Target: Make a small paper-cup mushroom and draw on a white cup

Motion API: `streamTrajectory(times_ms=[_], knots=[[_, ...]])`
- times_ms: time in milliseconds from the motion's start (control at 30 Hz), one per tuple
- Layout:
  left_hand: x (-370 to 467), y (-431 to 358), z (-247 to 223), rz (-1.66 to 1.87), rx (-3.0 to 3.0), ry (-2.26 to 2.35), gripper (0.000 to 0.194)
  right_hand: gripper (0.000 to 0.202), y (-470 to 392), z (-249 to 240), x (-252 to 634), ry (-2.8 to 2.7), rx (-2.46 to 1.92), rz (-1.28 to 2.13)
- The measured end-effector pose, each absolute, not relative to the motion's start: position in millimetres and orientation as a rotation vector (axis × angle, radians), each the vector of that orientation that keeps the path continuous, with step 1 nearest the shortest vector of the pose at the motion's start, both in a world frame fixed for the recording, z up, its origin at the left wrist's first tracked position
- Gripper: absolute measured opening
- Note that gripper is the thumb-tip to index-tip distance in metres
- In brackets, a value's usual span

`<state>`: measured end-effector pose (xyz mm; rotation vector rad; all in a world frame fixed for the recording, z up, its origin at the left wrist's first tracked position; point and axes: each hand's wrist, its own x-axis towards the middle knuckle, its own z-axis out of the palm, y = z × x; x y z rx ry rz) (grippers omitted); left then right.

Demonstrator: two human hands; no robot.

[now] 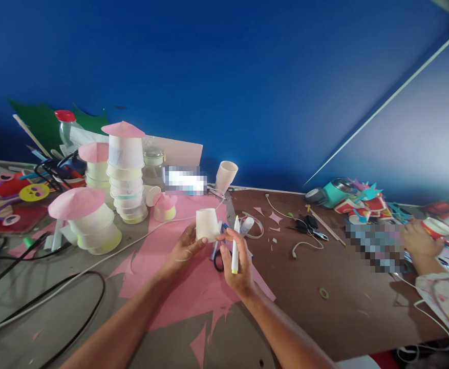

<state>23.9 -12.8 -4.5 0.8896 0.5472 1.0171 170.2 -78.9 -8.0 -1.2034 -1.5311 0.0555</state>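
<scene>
My left hand (186, 248) grips a white paper cup (207, 224), held upside down above the pink paper (170, 292). In my right hand (239, 269) is a marker (235, 253) with a white barrel and yellow ends, standing nearly upright between the fingers. Fingertips of the right hand are close to the cup's lower rim; whether they touch it I cannot tell. Partly hidden behind that hand lies a pair of scissors with a dark handle loop (218, 260). A small white bottle (247, 224) is just beyond it.
Left stand paper-cup towers (126, 179) with pink cone roofs and a small roofed cup (165, 206). Stacked cups (226, 175) lean at the back. A white cable (105, 264) crosses the table. Keys (311, 225) lie right, near another person's hand (424, 241) and a blurred-out patch.
</scene>
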Motion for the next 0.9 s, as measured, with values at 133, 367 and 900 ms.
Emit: streamTrajectory(times_ms=[133, 367, 900], knots=[[22.7, -14.8, -0.6, 0.957, 0.921, 0.577, 0.055, 0.042, -81.2, -7.1, 169.4, -1.599, -1.163, 0.126], [22.0, -14.9, -1.5, 0.963, 0.928, 0.611, 0.056, 0.044, -82.6, -4.7, 168.3, -1.589, -1.16, 0.097], [22.8, -14.2, -3.7, 0.962, 0.896, 0.584, 0.056, 0.044, -77.4, -14.4, 170.4, -1.595, -1.15, 0.063]])
